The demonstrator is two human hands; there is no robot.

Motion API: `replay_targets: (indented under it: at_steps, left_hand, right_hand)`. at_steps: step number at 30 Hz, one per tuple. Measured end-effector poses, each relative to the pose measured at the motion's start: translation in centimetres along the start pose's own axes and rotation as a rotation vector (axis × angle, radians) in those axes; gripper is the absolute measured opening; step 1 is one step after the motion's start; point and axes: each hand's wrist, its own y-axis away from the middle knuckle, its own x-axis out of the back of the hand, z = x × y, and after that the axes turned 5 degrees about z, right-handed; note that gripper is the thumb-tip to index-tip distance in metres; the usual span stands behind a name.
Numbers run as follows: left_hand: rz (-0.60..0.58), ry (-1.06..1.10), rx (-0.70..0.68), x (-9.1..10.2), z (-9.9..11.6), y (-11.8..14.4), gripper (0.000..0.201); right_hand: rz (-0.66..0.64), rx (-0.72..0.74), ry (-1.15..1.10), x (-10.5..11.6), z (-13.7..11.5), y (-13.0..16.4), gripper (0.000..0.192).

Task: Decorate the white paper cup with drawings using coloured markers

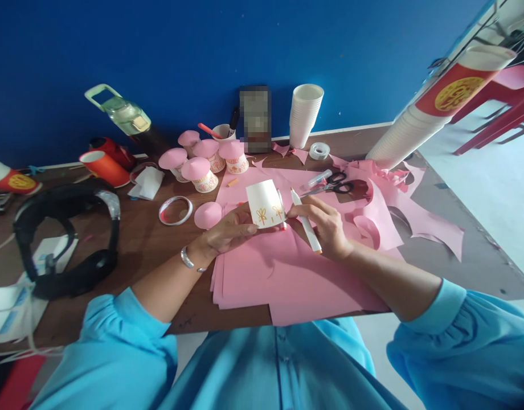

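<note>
My left hand [230,230] is closed on a white paper cup [263,198] that lies tilted in its fingers. Yellow-orange flowers are drawn along the cup's lower edge. In my right hand [330,230] is a white felt-tip marker [306,225] with an orange end, slanting with its tip upward; that hand's fingers also reach the cup's right side. Beneath both hands lie stacked pink paper sheets [253,279]. Another marker, partly hidden, rests behind the cup. To the left, a pink paper cone [208,215] sits close to my left hand.
Several decorated cups with pink cone tops [204,176] stand at the back left. Scissors [336,183], clear tape [319,151] and pink offcuts [433,222] lie to the right. Cup stacks [305,117], a bottle [125,117], a tape ring [175,210] and a black neckband-like device [68,279] surround the workspace.
</note>
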Motion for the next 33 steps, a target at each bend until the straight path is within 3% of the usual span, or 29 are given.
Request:
replay_targets:
  at_steps: [8,13,18,25,33]
  left_hand:
    - [0.018,-0.096,-0.041,0.8,-1.2,-0.4,0.063]
    - [0.102,-0.156,-0.033,0.8,-1.2,-0.4,0.053]
    - [0.049,-0.032,-0.032,0.8,-0.9,-0.2,0.042]
    - [-0.026,0.093,0.055,0.8,-0.5,0.1,0.049]
    - [0.064,-0.015,-0.044,0.3,-1.0,-0.5,0.047]
  right_hand:
    - [0.008,0.151,0.156,0.2,0.0,0.0,0.019]
    - [-0.037,0.231,0.197,0.1,-0.2,0.2,0.018]
    - [-0.008,0.156,0.101,-0.2,-0.2,0.2,0.018]
    - [0.015,0.057,0.042,-0.3,0.1,0.3,0.014]
    - [-0.047,0.268,0.287,0.6,0.1,0.1,0.01]
